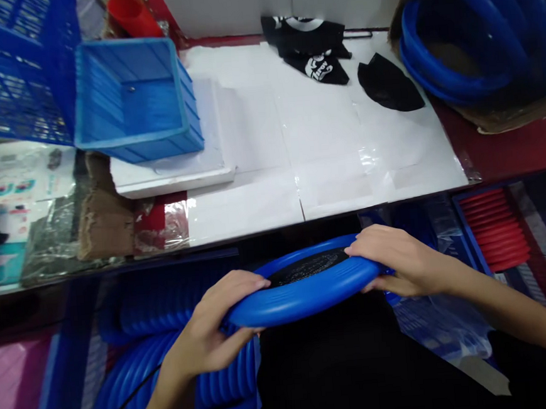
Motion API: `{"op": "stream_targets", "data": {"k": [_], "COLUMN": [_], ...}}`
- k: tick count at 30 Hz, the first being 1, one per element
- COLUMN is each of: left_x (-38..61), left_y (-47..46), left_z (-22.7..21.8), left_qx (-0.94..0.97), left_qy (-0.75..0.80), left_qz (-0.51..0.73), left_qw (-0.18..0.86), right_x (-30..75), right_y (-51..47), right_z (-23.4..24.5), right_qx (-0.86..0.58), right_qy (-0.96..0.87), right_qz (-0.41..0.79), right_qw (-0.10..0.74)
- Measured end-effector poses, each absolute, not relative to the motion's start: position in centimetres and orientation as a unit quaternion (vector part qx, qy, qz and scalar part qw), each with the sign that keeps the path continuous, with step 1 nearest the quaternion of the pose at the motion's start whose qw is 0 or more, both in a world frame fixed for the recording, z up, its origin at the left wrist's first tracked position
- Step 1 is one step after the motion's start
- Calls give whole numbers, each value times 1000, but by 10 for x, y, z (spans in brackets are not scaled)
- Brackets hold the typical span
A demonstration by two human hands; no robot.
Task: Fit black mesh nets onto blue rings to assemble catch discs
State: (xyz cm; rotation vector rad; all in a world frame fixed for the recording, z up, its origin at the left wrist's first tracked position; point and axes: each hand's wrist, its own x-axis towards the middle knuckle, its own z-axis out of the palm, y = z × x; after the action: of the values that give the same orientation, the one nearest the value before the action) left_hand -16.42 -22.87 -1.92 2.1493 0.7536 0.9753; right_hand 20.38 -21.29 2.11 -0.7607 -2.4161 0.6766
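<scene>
A blue ring-shaped flying disc (pixel 308 293) with a black mesh centre (pixel 306 268) is held in front of my body, just below the table's front edge. My left hand (pixel 216 322) grips its left side, thumb beneath and fingers over the top rim. On the right side, my right hand (pixel 400 254) is closed round the rim, fingertips reaching the mesh. The disc is tilted slightly, its right side higher. Black fabric pieces with white print (pixel 319 67) lie at the back of the white table top (pixel 262 193), and a plain black piece (pixel 389 83) lies to their right.
A light-blue bin (pixel 140 139) stands on a white slab (pixel 177 182) at the left, beside a blue crate (pixel 12 74). Blue rings (pixel 457 86) fill a box at back right. Below the table are stacked blue rings (pixel 130 379) and red rings (pixel 495 231).
</scene>
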Motion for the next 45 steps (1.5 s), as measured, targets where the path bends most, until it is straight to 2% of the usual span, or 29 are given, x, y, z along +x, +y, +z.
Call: {"op": "stream_targets", "data": {"k": [3,7,11,17,22,24,26,28,30,32,38,41,45], "left_x": [-141,-99,-83,-105,-152,-166,-169,-160,-140,-117,-76,-76,-86], "left_y": [-229,-238,-247,-247,-256,-255,-249,-240,-234,-231,-240,-244,-245], "left_z": [-8,-1,-14,-14,1,-1,-2,-1,3,7,-8,-18,-20], "left_qx": [875,890,858,844,841,805,796,834,876,895,860,840,837], "left_qy": [286,285,326,330,335,347,339,324,310,300,371,392,370], "left_qz": [289,319,378,401,389,432,424,350,278,259,321,348,357], "left_qw": [262,157,116,134,170,212,266,278,244,204,139,141,185], "right_x": [192,179,171,146,171,187,196,195,189,182,171,163,167], "right_y": [-217,-224,-230,-236,-228,-222,-219,-218,-221,-224,-233,-234,-232], "right_z": [11,7,1,11,27,23,16,9,5,3,-7,-8,6], "right_qx": [-252,-266,-319,-358,-290,-303,-301,-283,-270,-274,-361,-374,-367], "right_qy": [-912,-918,-908,-896,-894,-865,-850,-863,-884,-893,-867,-862,-869], "right_qz": [201,147,87,70,189,252,274,243,189,151,108,98,158], "right_qw": [254,256,259,251,285,311,333,339,331,323,326,328,291]}}
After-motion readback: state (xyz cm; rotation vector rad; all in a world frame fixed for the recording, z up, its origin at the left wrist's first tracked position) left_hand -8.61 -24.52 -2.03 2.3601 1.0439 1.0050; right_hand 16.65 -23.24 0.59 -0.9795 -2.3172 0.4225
